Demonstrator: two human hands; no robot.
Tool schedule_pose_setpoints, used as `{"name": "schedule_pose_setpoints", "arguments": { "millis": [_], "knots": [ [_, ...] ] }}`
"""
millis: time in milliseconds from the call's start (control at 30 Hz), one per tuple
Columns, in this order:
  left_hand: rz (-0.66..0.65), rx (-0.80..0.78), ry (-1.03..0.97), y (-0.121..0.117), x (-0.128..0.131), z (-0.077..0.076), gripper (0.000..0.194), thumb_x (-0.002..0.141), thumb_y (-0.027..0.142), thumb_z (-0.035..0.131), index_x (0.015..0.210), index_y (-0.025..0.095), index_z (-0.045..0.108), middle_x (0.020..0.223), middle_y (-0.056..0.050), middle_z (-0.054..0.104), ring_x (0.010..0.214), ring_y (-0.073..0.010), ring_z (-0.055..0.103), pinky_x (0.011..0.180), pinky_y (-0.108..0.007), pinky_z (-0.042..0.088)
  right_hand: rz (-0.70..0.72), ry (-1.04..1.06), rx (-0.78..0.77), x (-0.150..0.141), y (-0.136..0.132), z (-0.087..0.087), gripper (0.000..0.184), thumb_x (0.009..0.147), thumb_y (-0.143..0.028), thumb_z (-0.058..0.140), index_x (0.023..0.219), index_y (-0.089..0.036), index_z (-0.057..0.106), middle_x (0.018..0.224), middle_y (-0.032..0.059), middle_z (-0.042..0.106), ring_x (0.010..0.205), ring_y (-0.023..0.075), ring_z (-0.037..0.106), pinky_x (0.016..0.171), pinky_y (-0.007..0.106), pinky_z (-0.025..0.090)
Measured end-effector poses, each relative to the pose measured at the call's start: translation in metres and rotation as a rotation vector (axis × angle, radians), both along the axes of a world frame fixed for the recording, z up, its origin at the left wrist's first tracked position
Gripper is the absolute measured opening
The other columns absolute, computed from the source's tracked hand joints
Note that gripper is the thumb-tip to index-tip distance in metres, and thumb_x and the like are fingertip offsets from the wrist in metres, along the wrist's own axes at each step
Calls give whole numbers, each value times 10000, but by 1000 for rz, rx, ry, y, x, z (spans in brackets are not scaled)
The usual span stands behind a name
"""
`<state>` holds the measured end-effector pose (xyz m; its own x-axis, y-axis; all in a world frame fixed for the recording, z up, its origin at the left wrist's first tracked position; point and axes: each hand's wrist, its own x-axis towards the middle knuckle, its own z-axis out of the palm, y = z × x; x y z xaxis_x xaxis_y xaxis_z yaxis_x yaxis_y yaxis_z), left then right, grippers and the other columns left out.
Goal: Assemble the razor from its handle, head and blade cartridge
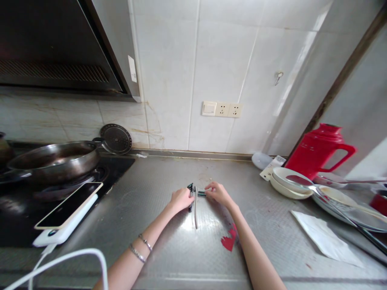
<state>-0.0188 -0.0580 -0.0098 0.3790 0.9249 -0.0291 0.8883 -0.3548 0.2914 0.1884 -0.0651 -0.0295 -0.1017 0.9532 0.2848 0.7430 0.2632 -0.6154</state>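
Observation:
My left hand (182,199) is closed around a slim black object (190,208) that stands out above and below the fingers; its kind is too small to tell. My right hand (219,193) has thumb and fingertips pinched on the end of a short dark bar (201,193), which points toward the left hand. Between the hands, a thin grey strip (196,215), like a piece of cord, runs toward me over the steel counter (169,257). Whether the strip touches the bar or the black object, I cannot tell.
A red heart-shaped sticker (229,240) is by my right forearm. To the left are a phone (71,204) on a white power bank (68,225) with a cable, and a pan (57,163) on the stove. At right stand a red thermos (316,151), bowls (286,189) and a white napkin (326,237).

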Motion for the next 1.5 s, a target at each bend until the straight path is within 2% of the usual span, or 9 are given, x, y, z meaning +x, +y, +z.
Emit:
{"name": "schedule_pose_setpoints", "arguments": {
  "millis": [133, 567, 900, 1133, 1267, 1500],
  "knots": [
    [8, -3, 11, -1, 1, 0, 314, 788, 411, 468, 731, 174, 666, 785, -106, 688, 781, -222, 639, 640, -265, 420, 6, -23, -11, 1, -1, 2, 164, 716, -280, 591, 746, -179, 717, 808, 57, 651, 715, 156, 575, 684, 248, 431],
    [-14, 10, 22, -2, 1, 0, 300, 793, 359, 442, 760, 171, 673, 805, -119, 691, 795, -231, 641, 646, -277, 433, 22, -56, -30, 2, -1, 1, 159, 721, -276, 595, 739, -171, 713, 784, 57, 650, 705, 152, 567, 674, 245, 422],
    [-22, 12, 59, -2, 2, 0, 312, 805, 366, 432, 796, 170, 674, 843, -115, 694, 833, -231, 643, 661, -270, 441, -46, -9, -131, 1, 0, 1, 177, 695, -283, 606, 756, -167, 724, 736, 52, 695, 688, 159, 590, 636, 231, 416],
    [-36, 17, 56, -3, 1, 2, 310, 810, 361, 426, 778, 169, 667, 830, -110, 693, 826, -233, 646, 652, -271, 440, -86, -38, -148, 1, -1, 3, 215, 697, -346, 602, 734, -176, 728, 724, 52, 696, 689, 170, 600, 628, 235, 407],
    [-29, 6, 63, -5, 1, 4, 310, 811, 357, 426, 792, 165, 669, 831, -110, 693, 832, -222, 644, 662, -262, 438, -99, -39, -177, 2, 1, 0, 221, 692, -340, 601, 721, -164, 730, 650, 39, 678, 642, 166, 593, 584, 229, 390],
    [-27, -3, 62, -5, 1, 5, 305, 809, 350, 426, 817, 168, 670, 860, -114, 692, 845, -229, 640, 679, -278, 445, -81, -12, -156, 1, 0, 0, 211, 693, -323, 591, 710, -161, 725, 655, 36, 677, 636, 158, 588, 565, 223, 382]
  ]
}}
